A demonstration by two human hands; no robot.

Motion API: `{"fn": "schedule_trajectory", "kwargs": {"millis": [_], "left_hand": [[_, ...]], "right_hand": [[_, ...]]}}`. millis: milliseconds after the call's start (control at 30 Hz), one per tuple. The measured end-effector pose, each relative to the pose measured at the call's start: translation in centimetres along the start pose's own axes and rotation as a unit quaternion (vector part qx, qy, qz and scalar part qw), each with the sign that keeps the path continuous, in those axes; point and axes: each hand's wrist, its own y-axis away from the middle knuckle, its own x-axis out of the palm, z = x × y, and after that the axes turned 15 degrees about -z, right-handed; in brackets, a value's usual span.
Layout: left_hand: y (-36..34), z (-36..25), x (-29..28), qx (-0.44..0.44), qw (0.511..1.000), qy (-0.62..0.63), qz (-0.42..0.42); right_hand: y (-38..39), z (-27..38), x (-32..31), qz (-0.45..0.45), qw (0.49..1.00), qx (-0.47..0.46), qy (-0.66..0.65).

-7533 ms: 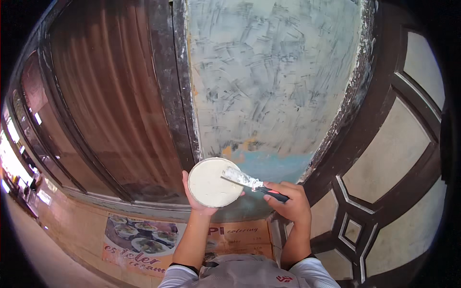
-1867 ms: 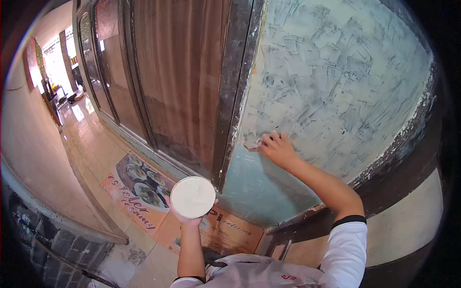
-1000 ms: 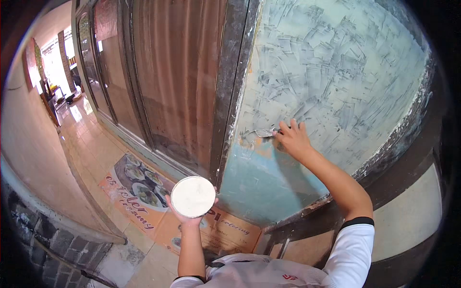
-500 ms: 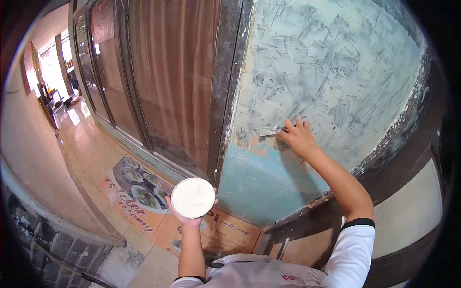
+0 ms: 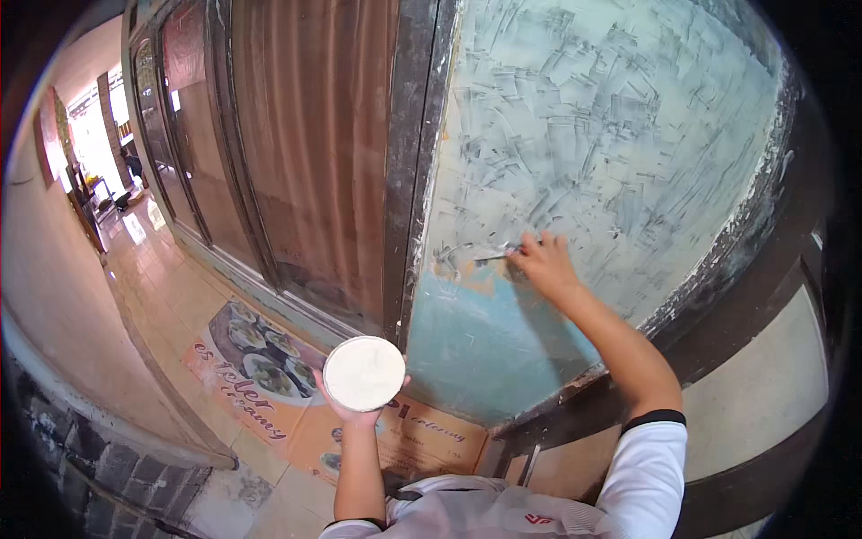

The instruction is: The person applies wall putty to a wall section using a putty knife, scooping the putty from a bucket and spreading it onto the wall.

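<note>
My right hand [image 5: 546, 268] grips a putty knife [image 5: 494, 252] and holds its blade against the wall panel [image 5: 480, 341]. The blade lies at the lower border of a pale, streaky coat of putty [image 5: 575, 135]. Beneath that border the panel is bare blue-green paint with an orange-brown patch. Low and to the left, my left hand [image 5: 357, 415] holds a round tub [image 5: 364, 374] from below, fingers wrapped about its sides. White putty fills the tub with a fairly smooth top.
Left of the panel stand a dark wooden frame [image 5: 409, 171] and glass panes with a brown curtain [image 5: 314, 162] behind. A printed orange banner [image 5: 305, 449] covers part of the tiled floor. Dark wood-framed panels [image 5: 745, 386] stand at right; a passage runs back at far left.
My right hand and the putty knife have shifted slightly left and down along the panel, and the blade has turned more edge-on. My left hand still holds the tub at nearly the same place.
</note>
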Motion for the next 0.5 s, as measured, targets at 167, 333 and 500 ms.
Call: {"fn": "schedule_trajectory", "kwargs": {"millis": [167,333,500], "left_hand": [[-0.9,0.8,1.0,-0.001,0.998,-0.065,0.014],[-1.3,1.5,0.9,-0.045,0.998,-0.053,0.010],[-0.8,1.9,1.0,-0.038,0.997,-0.067,0.025]], "right_hand": [[1.2,-1.5,-3.7,0.024,0.999,0.006,0.027],[2.8,3.0,-0.9,0.013,0.999,-0.006,-0.038],[2.1,4.3,2.2,-0.017,0.999,0.006,-0.036]]}}
